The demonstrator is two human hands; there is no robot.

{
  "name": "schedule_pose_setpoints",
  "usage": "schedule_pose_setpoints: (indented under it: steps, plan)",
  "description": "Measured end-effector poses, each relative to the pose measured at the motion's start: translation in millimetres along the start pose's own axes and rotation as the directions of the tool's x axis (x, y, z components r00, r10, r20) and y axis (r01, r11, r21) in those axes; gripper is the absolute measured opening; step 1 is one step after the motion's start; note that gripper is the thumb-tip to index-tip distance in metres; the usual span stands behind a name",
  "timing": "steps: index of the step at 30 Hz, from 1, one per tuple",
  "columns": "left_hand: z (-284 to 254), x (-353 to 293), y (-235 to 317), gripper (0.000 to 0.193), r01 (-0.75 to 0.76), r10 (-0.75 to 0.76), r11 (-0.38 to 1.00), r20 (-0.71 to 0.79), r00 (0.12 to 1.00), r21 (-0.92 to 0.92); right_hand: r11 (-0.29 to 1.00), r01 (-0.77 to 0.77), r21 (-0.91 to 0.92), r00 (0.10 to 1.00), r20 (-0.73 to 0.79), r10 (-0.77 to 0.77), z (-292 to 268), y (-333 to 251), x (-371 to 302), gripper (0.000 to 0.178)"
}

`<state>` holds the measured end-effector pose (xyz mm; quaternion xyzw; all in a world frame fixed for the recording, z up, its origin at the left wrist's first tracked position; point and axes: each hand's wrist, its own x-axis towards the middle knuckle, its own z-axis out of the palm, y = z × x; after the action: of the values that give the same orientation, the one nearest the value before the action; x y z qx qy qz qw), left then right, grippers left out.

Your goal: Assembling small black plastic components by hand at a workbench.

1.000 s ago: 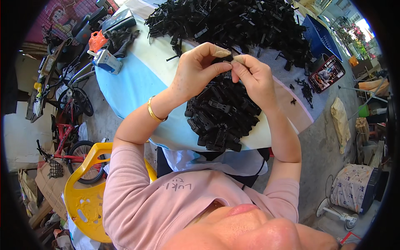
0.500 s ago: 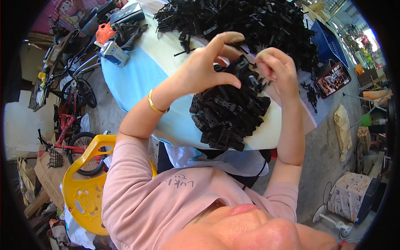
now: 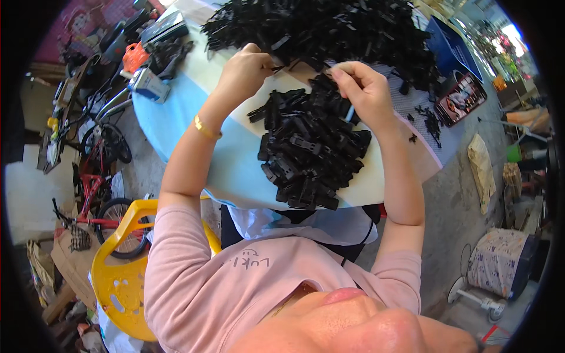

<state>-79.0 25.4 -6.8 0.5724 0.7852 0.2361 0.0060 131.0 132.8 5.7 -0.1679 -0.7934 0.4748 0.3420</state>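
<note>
At the far side of the table, my left hand (image 3: 247, 72) is closed in a pinch, with a small black plastic part (image 3: 276, 69) poking out from its fingertips. My right hand (image 3: 368, 94) is pinched too, just above the far right of the near pile of black plastic parts (image 3: 306, 147); what its fingertips hold, if anything, I cannot make out. A small light-blue piece (image 3: 350, 113) shows beneath that hand. Beyond both hands spreads a much larger heap of black plastic parts (image 3: 329, 29).
A blue plastic basket (image 3: 450, 50) and a phone (image 3: 461, 100) are on the table's right, beside a few loose black bits (image 3: 431, 123). To the left are a drink carton (image 3: 150, 85) and an orange bag (image 3: 135, 57). A yellow chair (image 3: 126, 276) stands at my left.
My left hand has moved left and away from my right hand, its fingers going from spread to pinched. The right hand has shifted slightly left. The near pile shows more fully.
</note>
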Motion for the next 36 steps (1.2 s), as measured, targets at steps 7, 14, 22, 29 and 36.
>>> schedule_pose_setpoints:
  steps: [7,14,22,29,36]
  plan:
    - [-9.2,-26.0,52.4,0.01,-0.187,0.295,0.348,-0.082,0.952,-0.919,0.944,-0.132,0.303,0.991,0.044,0.124,-0.8,-1.3,2.6,0.027]
    - [-14.6,-28.7,58.8,0.015,0.252,0.239,-0.011,0.242,0.94,-0.968,0.942,0.008,0.334,0.995,0.088,-0.039,-0.2,-6.5,-1.9,0.022]
    - [-16.9,-28.0,57.3,0.014,0.3,0.224,0.13,0.323,0.92,-0.945,0.956,-0.003,0.293,0.991,0.131,-0.037,4.1,-18.6,-6.4,0.023]
    - [-3.9,-35.8,67.6,0.025,-0.118,0.085,0.35,-0.094,0.992,-0.929,0.989,0.038,0.14,0.997,0.059,-0.047,15.1,-20.2,-12.7,0.013]
    - [4.3,-38.9,69.4,0.024,-0.252,0.053,0.472,-0.258,0.965,-0.845,0.997,0.009,0.076,0.997,0.079,-0.015,14.9,-21.6,-14.0,0.013]
